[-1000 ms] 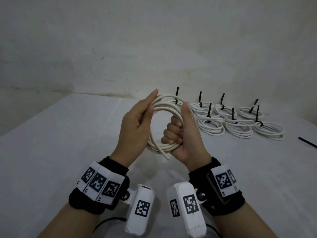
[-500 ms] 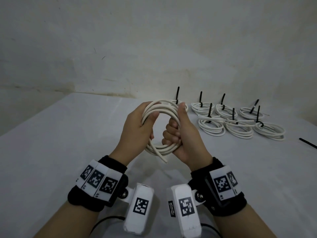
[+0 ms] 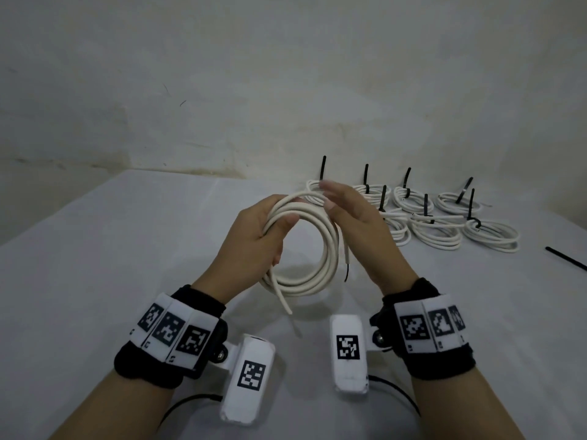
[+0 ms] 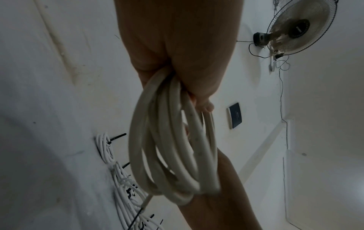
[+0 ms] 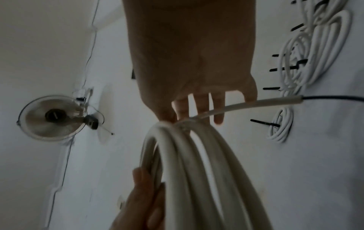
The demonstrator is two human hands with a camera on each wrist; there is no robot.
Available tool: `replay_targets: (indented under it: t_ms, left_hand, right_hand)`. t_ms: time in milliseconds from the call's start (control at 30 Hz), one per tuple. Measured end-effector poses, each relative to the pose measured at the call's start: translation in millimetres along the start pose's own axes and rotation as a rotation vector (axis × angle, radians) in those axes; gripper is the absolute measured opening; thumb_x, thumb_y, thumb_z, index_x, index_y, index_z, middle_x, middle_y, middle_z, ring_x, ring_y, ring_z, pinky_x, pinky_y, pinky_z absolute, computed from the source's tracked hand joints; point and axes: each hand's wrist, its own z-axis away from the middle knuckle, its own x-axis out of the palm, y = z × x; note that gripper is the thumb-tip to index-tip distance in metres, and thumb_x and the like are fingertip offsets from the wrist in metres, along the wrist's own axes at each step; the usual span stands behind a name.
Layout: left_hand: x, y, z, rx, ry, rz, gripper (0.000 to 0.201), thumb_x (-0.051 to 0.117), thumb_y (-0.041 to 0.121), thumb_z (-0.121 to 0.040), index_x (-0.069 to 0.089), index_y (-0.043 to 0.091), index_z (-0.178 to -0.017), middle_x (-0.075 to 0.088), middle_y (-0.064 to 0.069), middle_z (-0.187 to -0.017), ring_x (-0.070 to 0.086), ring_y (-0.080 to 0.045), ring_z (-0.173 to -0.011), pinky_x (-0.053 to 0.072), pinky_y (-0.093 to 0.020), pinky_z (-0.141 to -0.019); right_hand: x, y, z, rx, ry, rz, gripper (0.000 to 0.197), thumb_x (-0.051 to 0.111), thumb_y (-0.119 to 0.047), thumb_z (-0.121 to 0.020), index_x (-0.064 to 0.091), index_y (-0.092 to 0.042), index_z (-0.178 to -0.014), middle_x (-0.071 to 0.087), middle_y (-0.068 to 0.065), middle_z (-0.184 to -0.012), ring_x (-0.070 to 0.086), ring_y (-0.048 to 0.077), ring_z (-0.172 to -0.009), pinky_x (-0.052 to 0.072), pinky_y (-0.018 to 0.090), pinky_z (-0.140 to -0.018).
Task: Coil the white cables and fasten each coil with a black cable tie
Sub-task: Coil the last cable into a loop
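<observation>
A white cable coil [image 3: 330, 249] is held upright above the table [image 3: 127, 249]. My left hand [image 3: 279, 223] grips its upper left side, fingers and thumb curled round the strands [image 4: 173, 147]. My right hand [image 3: 330, 198] is at the coil's upper right with straight fingers [image 5: 199, 105], touching the strands [image 5: 187, 155] but not curled round them. One cable end [image 3: 287, 308] hangs at the bottom. The other end [image 5: 256, 104] crosses my right fingers, with a black core [image 5: 334, 98] sticking out. A loose black cable tie [image 3: 565, 258] lies at the far right.
Several tied white coils [image 3: 435, 230] with upright black ties [image 3: 365, 176] lie in two rows at the back right of the table. A wall [image 3: 286, 90] stands just behind them. A fan [image 4: 291, 29] hangs on the wall.
My right hand let go of the coil's lower right, opened and rose to its upper right. My left hand closed round the coil's left side. The loops sprang wider.
</observation>
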Motion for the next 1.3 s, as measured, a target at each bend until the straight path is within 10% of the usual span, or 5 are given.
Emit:
replay_targets:
  t_ms: [300, 667, 833, 1000, 1300]
  left_hand:
    - [6, -3, 2, -0.040, -0.074, -0.026, 0.016, 0.053, 0.019, -0.095, 0.065, 0.016, -0.105, 0.048, 0.010, -0.047, 0.037, -0.007, -0.040, 0.037, -0.020, -0.043]
    - [0, -1, -3, -0.071, 0.243, 0.068, 0.016, 0.047, 0.019, -0.098, 0.061, 0.014, -0.102, 0.047, 0.010, -0.049, 0.042, -0.007, -0.040, 0.039, -0.020, -0.043]
    - [3, 1, -1, -0.047, 0.335, 0.123, 0.014, 0.043, 0.022, -0.100, 0.055, 0.019, -0.106, 0.047, 0.004, -0.065, 0.046, -0.006, -0.046, 0.039, -0.020, -0.042]
    - [5, 1, -2, -0.154, 0.257, 0.255, 0.023, 0.046, 0.024, -0.098, 0.053, 0.013, -0.117, 0.049, 0.006, -0.062, 0.050, -0.007, -0.051, 0.041, -0.020, -0.047]
    - [-11, 15, -2, -0.407, -0.126, 0.544, 0.044, 0.046, 0.056, -0.074, 0.049, 0.013, -0.075, 0.036, 0.006, -0.046, 0.043, -0.008, -0.043, 0.042, -0.023, -0.055]
  right_hand:
    - [-14, -7, -1, -0.067, 0.185, -0.167, 0.021, 0.057, -0.015, -0.094, 0.067, -0.015, -0.076, 0.063, -0.004, -0.061, 0.071, 0.018, -0.068, 0.056, 0.038, -0.073]
    - [-2, -8, 2, -0.035, 0.075, -0.137, 0.017, 0.057, -0.016, -0.094, 0.073, -0.022, -0.096, 0.069, -0.011, -0.080, 0.061, 0.006, -0.073, 0.056, 0.028, -0.070]
    - [21, -17, 10, -0.104, -0.036, -0.104, 0.021, 0.051, -0.031, -0.097, 0.065, -0.047, -0.099, 0.067, 0.003, -0.090, 0.063, 0.034, -0.084, 0.058, 0.044, -0.070]
    - [22, -10, 10, -0.103, 0.043, -0.122, 0.035, 0.061, -0.007, -0.091, 0.060, -0.016, -0.124, 0.066, 0.001, -0.079, 0.069, 0.017, -0.060, 0.054, 0.024, -0.056]
    - [16, -10, 9, -0.135, 0.017, -0.096, 0.030, 0.058, 0.000, -0.091, 0.065, -0.011, -0.118, 0.063, 0.004, -0.072, 0.063, 0.016, -0.047, 0.049, 0.018, -0.049]
